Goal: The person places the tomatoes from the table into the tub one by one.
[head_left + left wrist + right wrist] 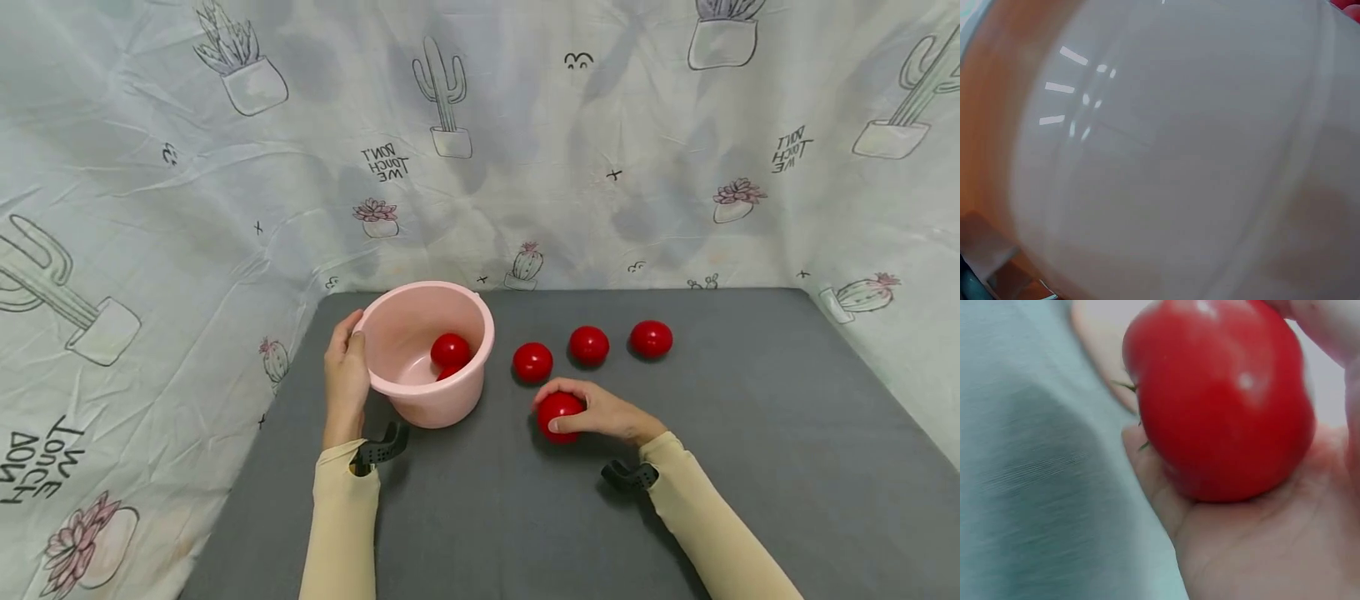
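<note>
My left hand grips the left rim of a pink plastic basin, its thumb on the rim. The basin's glossy wall fills nearly all of the left wrist view. Two red tomatoes lie inside, the upper tomato partly covering the other. To the right of the basin, my right hand holds a red tomato with fingers and thumb curled round it. In the right wrist view this tomato sits against the palm, green stem bits showing at its left side.
Behind my right hand, three more tomatoes stand in a slanting row: a near tomato, a middle tomato and a far tomato. A grey tabletop lies beneath everything. Cactus-print cloth hangs at the back and sides.
</note>
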Motion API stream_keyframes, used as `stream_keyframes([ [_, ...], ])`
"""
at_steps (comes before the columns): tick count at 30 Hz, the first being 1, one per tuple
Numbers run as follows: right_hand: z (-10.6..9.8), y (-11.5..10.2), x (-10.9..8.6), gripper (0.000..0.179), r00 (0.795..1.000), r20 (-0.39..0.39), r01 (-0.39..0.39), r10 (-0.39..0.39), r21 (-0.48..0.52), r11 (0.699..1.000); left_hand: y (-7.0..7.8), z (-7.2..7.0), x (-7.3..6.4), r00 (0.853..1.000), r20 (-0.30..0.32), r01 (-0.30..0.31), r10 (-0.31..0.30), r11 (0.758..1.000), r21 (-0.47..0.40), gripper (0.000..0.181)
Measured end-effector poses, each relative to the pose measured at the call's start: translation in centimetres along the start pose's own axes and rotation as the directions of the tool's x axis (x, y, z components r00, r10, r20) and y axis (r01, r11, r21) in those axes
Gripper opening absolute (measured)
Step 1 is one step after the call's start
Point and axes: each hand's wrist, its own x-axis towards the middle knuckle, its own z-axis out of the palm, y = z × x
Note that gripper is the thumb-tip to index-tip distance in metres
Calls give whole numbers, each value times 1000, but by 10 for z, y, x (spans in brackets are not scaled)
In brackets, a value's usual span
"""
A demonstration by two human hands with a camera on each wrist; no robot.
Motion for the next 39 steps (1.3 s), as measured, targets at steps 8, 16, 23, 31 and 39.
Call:
stream_keyframes([
  [8, -27, -40, 30, 40, 999, -43, -13, 17, 95, 995, -6, -5, 1, 1000, -9, 5, -5, 1000, -1, 48],
  [16, -56, -90, 68, 42, 992, -100, 90, -71, 208, 974, -11, -9, 3, 1000, -23, 3, -3, 1000, 14, 47],
  [23, -66, -144, 107, 32, 957, -212, 259, -196, 330, 908, -10, -11, 5, 999, -40, -17, 17, 1000, 12, 46],
  [31, -39, -179, 158, 33, 947, -184, 316, -262, 403, 859, -8, -10, 4, 1000, -24, -20, 21, 1000, 16, 46],
  [39, -12, -177, 191, 25, 960, -125, 279, -250, 482, 831, -7, -3, 3, 999, -17, -45, 45, 999, -5, 45],
])
